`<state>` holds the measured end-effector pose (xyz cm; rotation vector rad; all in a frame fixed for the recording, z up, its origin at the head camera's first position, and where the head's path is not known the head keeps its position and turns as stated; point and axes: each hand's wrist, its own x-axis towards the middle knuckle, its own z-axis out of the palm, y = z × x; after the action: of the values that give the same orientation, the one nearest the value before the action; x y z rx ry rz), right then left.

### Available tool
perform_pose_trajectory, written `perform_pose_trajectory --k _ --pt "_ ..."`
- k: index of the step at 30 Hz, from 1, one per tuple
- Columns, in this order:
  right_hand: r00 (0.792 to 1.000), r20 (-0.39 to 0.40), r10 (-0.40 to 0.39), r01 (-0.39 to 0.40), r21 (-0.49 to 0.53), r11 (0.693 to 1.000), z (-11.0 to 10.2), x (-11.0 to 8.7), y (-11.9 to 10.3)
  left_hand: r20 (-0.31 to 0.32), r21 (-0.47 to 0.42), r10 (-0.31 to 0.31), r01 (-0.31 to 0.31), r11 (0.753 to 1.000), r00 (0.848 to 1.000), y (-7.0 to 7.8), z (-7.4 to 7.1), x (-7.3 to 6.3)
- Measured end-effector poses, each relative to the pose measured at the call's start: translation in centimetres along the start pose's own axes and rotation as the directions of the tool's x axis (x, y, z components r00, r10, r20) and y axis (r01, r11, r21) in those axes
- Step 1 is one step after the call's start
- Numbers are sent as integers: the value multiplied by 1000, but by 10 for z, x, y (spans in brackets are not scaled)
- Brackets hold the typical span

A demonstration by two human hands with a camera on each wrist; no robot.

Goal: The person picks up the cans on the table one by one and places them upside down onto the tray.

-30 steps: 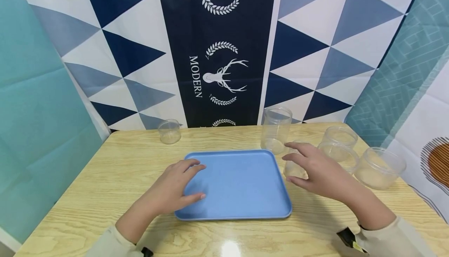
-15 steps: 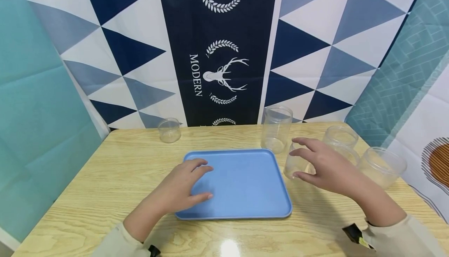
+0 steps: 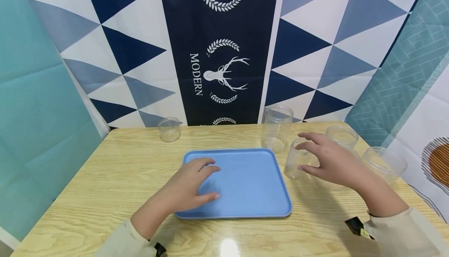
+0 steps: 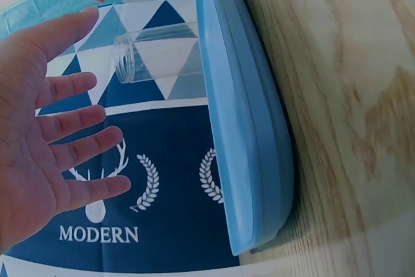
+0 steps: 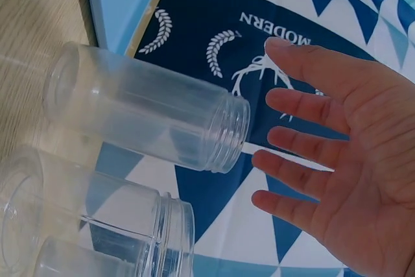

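Hands [image 3: 191, 185] [image 3: 331, 161] hover spread wide, left above blue tray [image 3: 247, 189], right near clear jar [image 3: 293, 165].

Shallow rectangular tray [image 3: 245, 187]: uniform blue. Wooden bench [image 3: 105, 187]: pale yellow, streaked grain. Cylindrical screw-necked jar [image 5: 142, 108]: translucent, colourless. Fabric backdrop [image 3: 131, 48]: navy, white, grey-blue triangles.

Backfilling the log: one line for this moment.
left hand: over left side of blue tray | right hand: near clear plastic jar | held: nothing
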<state>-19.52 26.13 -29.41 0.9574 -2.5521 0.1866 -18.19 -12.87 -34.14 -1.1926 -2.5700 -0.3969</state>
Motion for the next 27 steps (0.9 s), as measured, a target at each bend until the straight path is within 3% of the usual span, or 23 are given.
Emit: perform_pose_trajectory --k 6,14,27 --pt "997 49 52 -53 19 998 -1 3 7 16 -8 19 -19 1000 1000 4 4 4" --pt "993 92 78 -82 42 996 0 6 15 55 -54 -7 10 999 998 5 12 7" --pt "980 167 105 -113 43 993 4 13 18 109 -94 8 3 996 994 13 22 16"
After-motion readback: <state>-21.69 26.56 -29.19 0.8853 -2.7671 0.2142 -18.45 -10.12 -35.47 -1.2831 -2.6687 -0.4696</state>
